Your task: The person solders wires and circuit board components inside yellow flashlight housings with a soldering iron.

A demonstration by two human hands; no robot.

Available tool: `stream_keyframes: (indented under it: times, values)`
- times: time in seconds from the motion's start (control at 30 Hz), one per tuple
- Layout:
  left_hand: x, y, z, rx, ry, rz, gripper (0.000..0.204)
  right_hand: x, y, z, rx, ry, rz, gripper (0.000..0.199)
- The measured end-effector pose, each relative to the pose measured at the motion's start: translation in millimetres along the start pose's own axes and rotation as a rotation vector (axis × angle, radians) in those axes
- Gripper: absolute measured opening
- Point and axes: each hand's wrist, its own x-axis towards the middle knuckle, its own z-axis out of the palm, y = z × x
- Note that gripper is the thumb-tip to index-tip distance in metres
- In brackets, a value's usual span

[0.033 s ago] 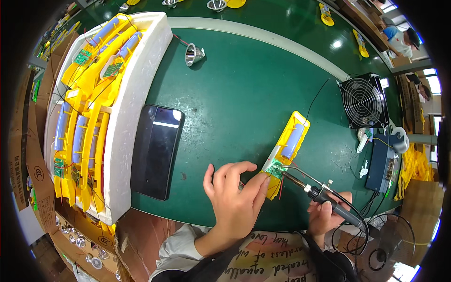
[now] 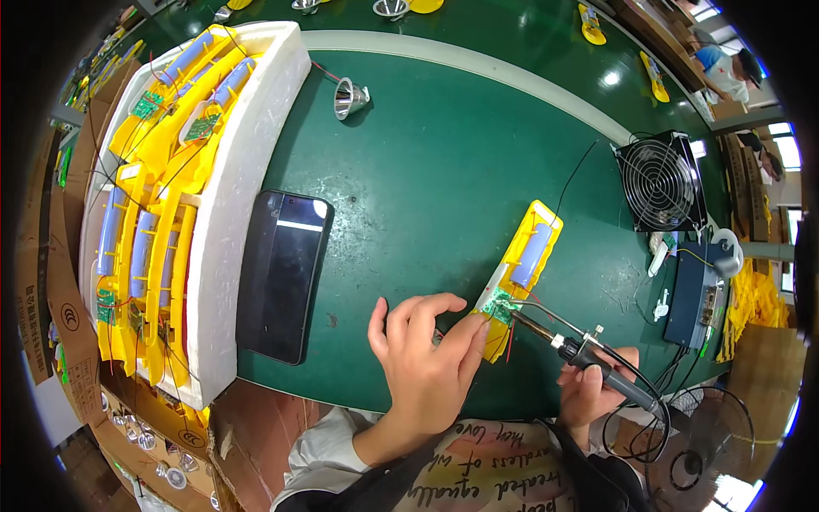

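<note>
A: What has just changed?
B: Nothing I can make out, beyond a very slight shift of the whole view. Both hands keep the same pose.
A: How does the right hand (image 2: 597,388) stand?
B: Its fingers are clamped on the grey handle of a soldering iron (image 2: 589,354). The iron slants far and left, its tip at the green circuit board (image 2: 497,305).
A: And the left hand (image 2: 431,354)?
B: Thumb and forefinger are close together at the board's left edge; I cannot tell if they pinch it or only steady it.
A: Where is the board?
B: On the yellow housing (image 2: 519,249), just near of the blue cell (image 2: 533,254). The housing lies slanted on the right half of the bench (image 2: 409,188), well right of the black phone (image 2: 284,277).
A: So what does that stillness mean?
B: I'd judge the work remains at that one spot on the board, without visible progress between the pictures.
</note>
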Motion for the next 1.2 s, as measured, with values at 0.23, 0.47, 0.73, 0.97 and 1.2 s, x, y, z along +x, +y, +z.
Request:
stream_keyframes:
  times: [0.23, 0.47, 0.73, 0.97, 1.2]
  values:
    - [1.5, -0.6, 1.8, 0.008, 0.013, 0.010, 0.007, 1.0, 0.8, -0.6, 0.011, -0.046, 0.017, 0.028]
    - [0.8, -1.8, 2.1, 0.002, 0.029, 0.009, 0.006, 0.7, 2.8, -2.8, 0.015, -0.085, -0.064, 0.027]
    - [1.0, -1.9, 3.3, -0.004, 0.025, 0.004, 0.007, 1.2, -0.2, -6.2, -0.017, -0.141, -0.128, 0.027]
    - [2.8, -0.8, 4.0, -0.002, 0.033, -0.002, 0.006, 0.9, 1.7, -8.0, -0.029, -0.153, -0.112, 0.027]
    - [1.9, -0.5, 2.1, 0.000, 0.019, 0.002, 0.005, 0.7, 0.7, -8.4, -0.021, -0.142, -0.086, 0.027]
